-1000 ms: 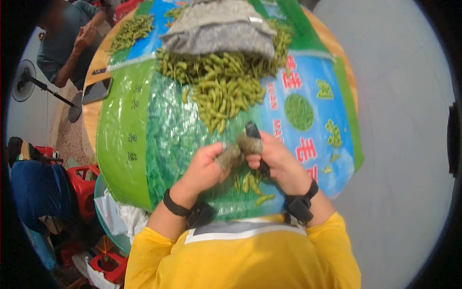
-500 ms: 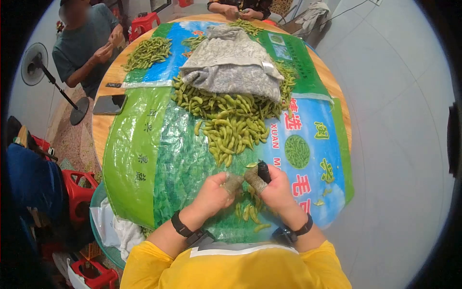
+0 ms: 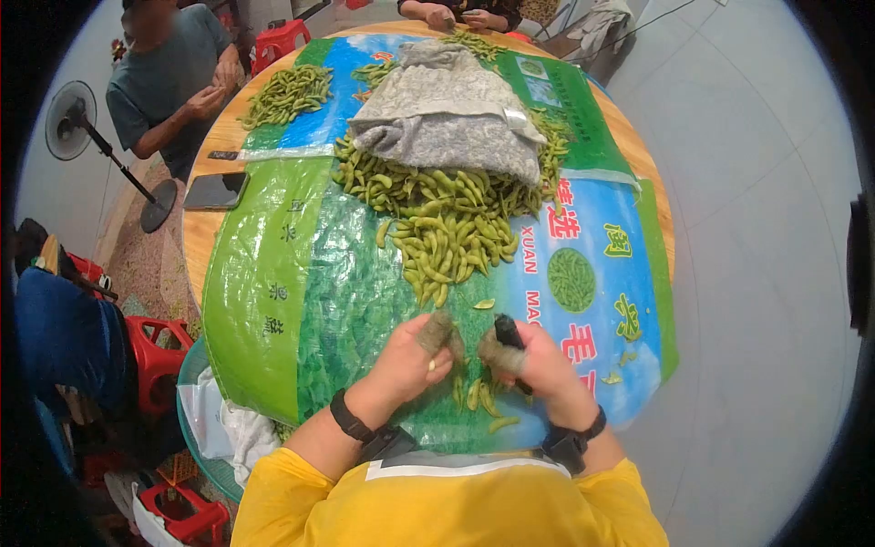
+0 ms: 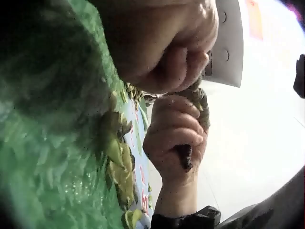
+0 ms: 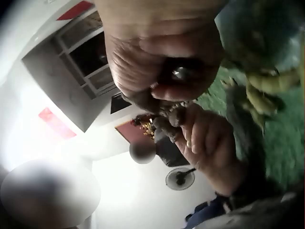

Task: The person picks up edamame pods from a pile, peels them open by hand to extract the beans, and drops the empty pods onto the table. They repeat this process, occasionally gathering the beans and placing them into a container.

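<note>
My right hand [image 3: 542, 360] grips a black-handled tool [image 3: 509, 333], its handle sticking out past the thumb; a shiny metal bit [image 5: 180, 72] shows within the fingers. My left hand [image 3: 410, 365] is close beside it, fingers curled around a small pale bean-like piece [image 3: 431, 366]. Grey-brown wraps cover the left thumb [image 3: 435, 333] and the right thumb [image 3: 499, 353]. Under and between the hands lie several green soybean pods [image 3: 481, 396]. One pod [image 3: 485, 304] lies just beyond them, in front of the large pod heap [image 3: 447, 246].
A grey towel [image 3: 447, 118] covers part of the heap. Printed plastic sheets [image 3: 264, 301] spread over the round wooden table [image 3: 202, 239]. A phone [image 3: 216, 190] lies at the left edge. Two people sit across, near smaller pod piles [image 3: 290, 94]. A green basket [image 3: 196, 365] stands lower left.
The head view has tilted up since a second ago. My hands, close together before, have drawn slightly apart. A pod lies beyond the hands that did not show a second ago.
</note>
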`<state>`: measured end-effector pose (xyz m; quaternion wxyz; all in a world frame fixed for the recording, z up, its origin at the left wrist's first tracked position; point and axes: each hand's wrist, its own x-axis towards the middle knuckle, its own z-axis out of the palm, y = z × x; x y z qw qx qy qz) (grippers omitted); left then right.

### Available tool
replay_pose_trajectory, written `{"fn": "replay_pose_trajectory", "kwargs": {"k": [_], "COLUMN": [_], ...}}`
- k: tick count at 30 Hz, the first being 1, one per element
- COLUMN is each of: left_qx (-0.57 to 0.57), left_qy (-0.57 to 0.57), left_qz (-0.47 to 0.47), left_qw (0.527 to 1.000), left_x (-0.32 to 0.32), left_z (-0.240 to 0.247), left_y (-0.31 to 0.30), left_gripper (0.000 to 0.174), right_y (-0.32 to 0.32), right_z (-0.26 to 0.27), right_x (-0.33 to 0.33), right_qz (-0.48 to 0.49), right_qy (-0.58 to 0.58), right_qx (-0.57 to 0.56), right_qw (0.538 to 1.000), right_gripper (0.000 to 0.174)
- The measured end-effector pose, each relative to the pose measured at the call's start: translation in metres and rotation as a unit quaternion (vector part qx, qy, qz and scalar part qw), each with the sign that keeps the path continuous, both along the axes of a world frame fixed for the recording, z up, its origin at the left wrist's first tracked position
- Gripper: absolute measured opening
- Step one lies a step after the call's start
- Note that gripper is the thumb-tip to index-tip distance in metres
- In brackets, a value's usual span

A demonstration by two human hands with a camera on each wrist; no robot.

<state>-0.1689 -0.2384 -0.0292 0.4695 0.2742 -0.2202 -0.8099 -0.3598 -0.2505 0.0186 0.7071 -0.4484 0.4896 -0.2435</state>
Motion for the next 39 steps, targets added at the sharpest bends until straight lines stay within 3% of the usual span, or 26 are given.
{"fn": "replay_pose_trajectory", "kwargs": {"k": [1,2,3,4,6,7,9,13,15,19,21,22,24,28,31,33,34,35,36,37,38,39], "left_qx": [-0.001,-0.013,-0.023,-0.023,-0.063,-0.061,-0.034,-0.03,-0.014,-0.019,-0.042,-0.041,-0.086,-0.137,-0.189,-0.198,-0.15,-0.149,-0.08,-0.012,-0.012,-0.069], "left_qy": [0.0,-0.049,-0.099,-0.098,-0.183,-0.183,-0.165,-0.161,-0.164,-0.192,-0.213,-0.213,-0.29,-0.308,-0.285,-0.297,-0.265,-0.264,-0.181,-0.096,-0.098,-0.197], "left_qz": [0.002,0.015,0.027,0.027,-0.028,-0.027,-0.061,-0.053,-0.047,-0.068,-0.049,-0.049,-0.03,-0.001,0.042,0.013,-0.006,-0.009,-0.048,-0.087,-0.089,-0.031], "left_qw": [1.0,0.999,0.994,0.995,0.981,0.981,0.984,0.985,0.985,0.979,0.975,0.975,0.953,0.941,0.939,0.934,0.952,0.953,0.979,0.991,0.991,0.977], "left_x": [-0.001,-0.003,-0.005,-0.007,-0.01,-0.011,-0.011,-0.009,-0.009,-0.007,-0.008,-0.007,-0.007,-0.011,-0.011,-0.008,-0.008,-0.006,-0.003,-0.001,-0.003,-0.009], "left_z": [0.001,0.001,0.001,0.001,-0.001,-0.001,0.001,0.002,0.006,0.008,0.005,0.005,0.005,-0.003,0.001,0.006,0.009,0.006,0.002,-0.002,-0.004,-0.006], "left_y": [0.0,0.0,0.001,0.002,0.005,0.006,0.006,0.005,0.005,0.004,0.004,0.004,0.003,0.004,0.006,0.006,0.006,0.005,0.004,0.003,0.002,0.003], "left_gripper": [0.022,0.022,0.022,0.022,0.021,0.021,0.02,0.02,0.022,0.025,0.029,0.029,0.032,0.032,0.03,0.029,0.027,0.027,0.027,0.029,0.029,0.029], "right_y": [0.0,0.001,0.001,0.003,0.006,0.005,0.004,0.004,0.006,0.007,0.009,0.01,0.011,0.01,0.011,0.01,0.012,0.014,0.015,0.014,0.012,0.012], "right_z": [-0.002,-0.006,-0.007,-0.005,0.004,0.003,-0.003,-0.003,-0.004,-0.005,0.003,0.003,0.003,0.002,0.002,0.002,-0.001,-0.005,-0.008,-0.008,-0.008,-0.009], "right_x": [-0.002,-0.005,-0.006,-0.003,0.009,0.008,0.008,0.011,0.012,0.015,0.017,0.017,0.017,0.022,0.025,0.024,0.024,0.026,0.027,0.028,0.029,0.029], "right_qz": [0.002,0.025,0.045,0.046,-0.045,-0.045,0.057,0.051,0.038,0.008,0.002,0.003,0.003,0.03,0.021,0.023,0.021,-0.012,-0.044,-0.045,-0.057,-0.067], "right_qy": [0.0,0.181,0.343,0.344,0.155,0.155,0.216,0.236,0.258,0.186,0.257,0.257,0.288,0.27,0.274,0.23,0.232,0.16,0.085,0.084,0.147,0.21], "right_qx": [-0.001,-0.258,-0.489,-0.489,-0.324,-0.322,-0.368,-0.385,-0.454,-0.399,-0.491,-0.491,-0.575,-0.579,-0.53,-0.446,-0.443,-0.37,-0.293,-0.293,-0.371,-0.444], "right_qw": [1.0,0.949,0.801,0.801,0.932,0.933,0.903,0.891,0.852,0.898,0.832,0.832,0.766,0.769,0.802,0.865,0.866,0.915,0.951,0.951,0.915,0.868], "right_gripper": [0.015,0.018,0.021,0.021,0.024,0.024,0.024,0.023,0.022,0.02,0.019,0.019,0.018,0.016,0.015,0.015,0.015,0.015,0.016,0.016,0.017,0.019]}}
